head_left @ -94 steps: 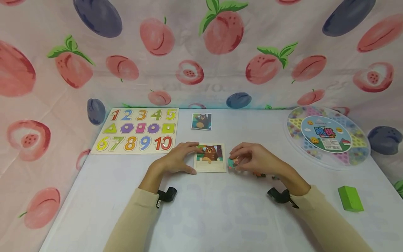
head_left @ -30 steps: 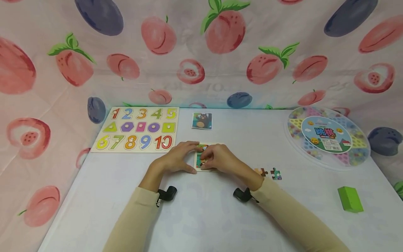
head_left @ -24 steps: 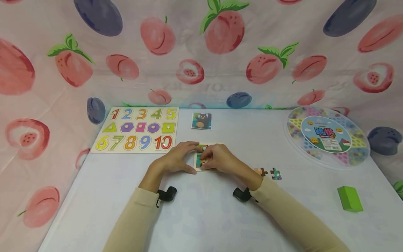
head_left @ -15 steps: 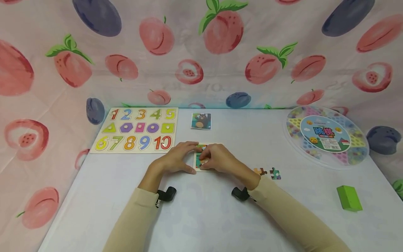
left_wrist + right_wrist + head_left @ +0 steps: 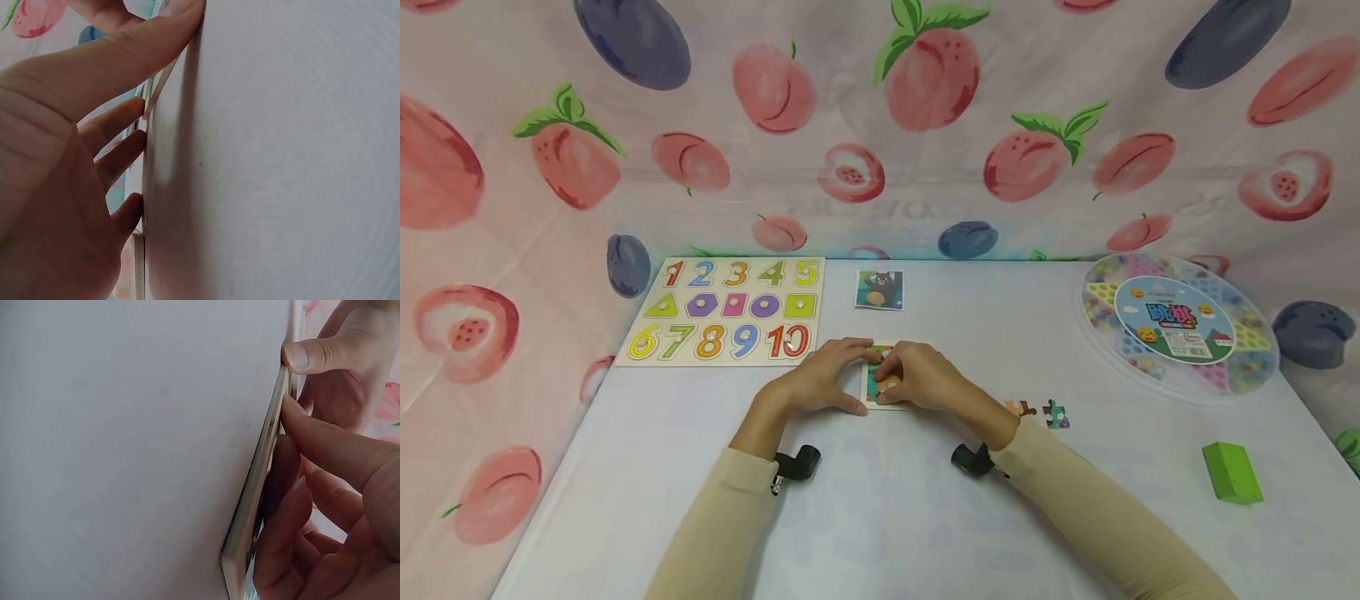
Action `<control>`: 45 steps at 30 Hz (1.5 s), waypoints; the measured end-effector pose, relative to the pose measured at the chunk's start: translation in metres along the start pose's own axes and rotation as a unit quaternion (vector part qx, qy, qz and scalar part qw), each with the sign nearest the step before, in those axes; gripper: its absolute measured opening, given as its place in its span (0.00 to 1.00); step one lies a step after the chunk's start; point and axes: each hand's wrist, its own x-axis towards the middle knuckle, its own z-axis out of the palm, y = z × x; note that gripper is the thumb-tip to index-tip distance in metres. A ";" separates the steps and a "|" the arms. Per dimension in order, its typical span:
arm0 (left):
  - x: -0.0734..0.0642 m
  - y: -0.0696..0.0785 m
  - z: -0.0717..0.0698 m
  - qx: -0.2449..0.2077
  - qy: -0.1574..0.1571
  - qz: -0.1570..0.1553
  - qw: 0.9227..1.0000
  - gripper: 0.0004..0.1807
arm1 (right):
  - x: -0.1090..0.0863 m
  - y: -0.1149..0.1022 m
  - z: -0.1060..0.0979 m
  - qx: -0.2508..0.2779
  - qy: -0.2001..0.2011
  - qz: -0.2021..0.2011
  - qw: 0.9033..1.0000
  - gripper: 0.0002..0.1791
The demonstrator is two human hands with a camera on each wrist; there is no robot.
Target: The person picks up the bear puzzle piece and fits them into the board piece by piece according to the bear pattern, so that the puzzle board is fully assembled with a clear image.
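Observation:
A small wooden jigsaw board [image 5: 891, 407] with a bear picture lies flat at the middle of the table. My left hand [image 5: 808, 379] holds its left side, thumb at the near corner and index finger at the far one. In the right wrist view the left thumb [image 5: 296, 356] sits on the board's corner. Over the board, my right hand [image 5: 928, 379] pinches a teal jigsaw piece [image 5: 872, 388] at the left part of the picture, thumb and fingertips down on it. That hand hides most of the board. Two loose jigsaw pieces, one brown [image 5: 1024, 408] and one teal, lie right of it.
Behind the board lies a bear picture card [image 5: 880, 290]. A number-and-shape board [image 5: 722, 304] is at the back left. A round Chinese checkers box [image 5: 1180, 325] occupies the back right, with a green block [image 5: 1232, 472] nearer. Fruit-print cloth hangs behind.
About three seconds ago my right hand held the teal piece right of the board; it has since moved left onto the board, uncovering the loose pieces. The left hand stays in place.

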 end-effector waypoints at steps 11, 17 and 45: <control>0.001 0.000 0.000 -0.005 -0.003 -0.005 1.000 0.40 | -0.008 0.008 -0.009 0.029 -0.038 -0.074 0.996 0.17; 0.001 0.000 0.000 -0.001 -0.004 -0.007 1.000 0.40 | -0.022 0.026 -0.026 0.076 -0.056 -0.094 0.991 0.22; -0.001 0.002 0.000 -0.013 -0.004 -0.014 1.000 0.39 | -0.118 0.108 -0.099 0.025 0.021 -0.002 0.999 0.28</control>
